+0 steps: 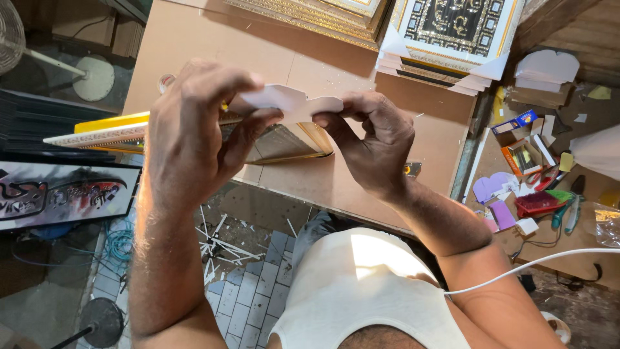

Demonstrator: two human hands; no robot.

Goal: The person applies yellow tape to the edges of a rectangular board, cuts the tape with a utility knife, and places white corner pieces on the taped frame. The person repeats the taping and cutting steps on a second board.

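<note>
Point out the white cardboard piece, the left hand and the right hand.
white cardboard piece [290,103], head view, on its flat middle.
left hand [194,139], head view, back of the hand.
right hand [378,145], head view, back of the hand.

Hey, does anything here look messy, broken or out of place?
Yes. Thin white offcut strips lie scattered across the grey tiled floor beneath the brown board worktable. Both hands hold an intact white card piece.
</note>
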